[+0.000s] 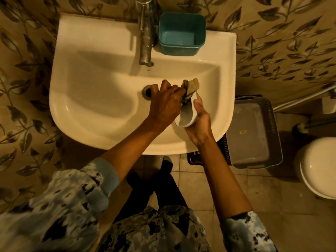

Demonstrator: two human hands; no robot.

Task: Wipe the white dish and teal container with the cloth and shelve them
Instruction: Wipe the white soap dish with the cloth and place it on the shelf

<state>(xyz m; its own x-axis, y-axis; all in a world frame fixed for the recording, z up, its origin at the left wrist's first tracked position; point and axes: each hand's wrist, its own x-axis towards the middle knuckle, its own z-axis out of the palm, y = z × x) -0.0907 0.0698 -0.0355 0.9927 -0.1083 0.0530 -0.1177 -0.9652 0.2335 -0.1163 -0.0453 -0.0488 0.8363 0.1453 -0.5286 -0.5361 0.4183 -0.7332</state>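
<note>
Leaf-patterned wall, tiled floor, white basin, dim warm light

Tap top cut off, drain half behind left hand, toilet cropped at right edge

A pale blue shirt blotched with black, cuffs rolled back, over black trousers.

Two hands: left hand grips one cloth, right hand holds one white dish; one teal container beyond them, one basket rightward.
</note>
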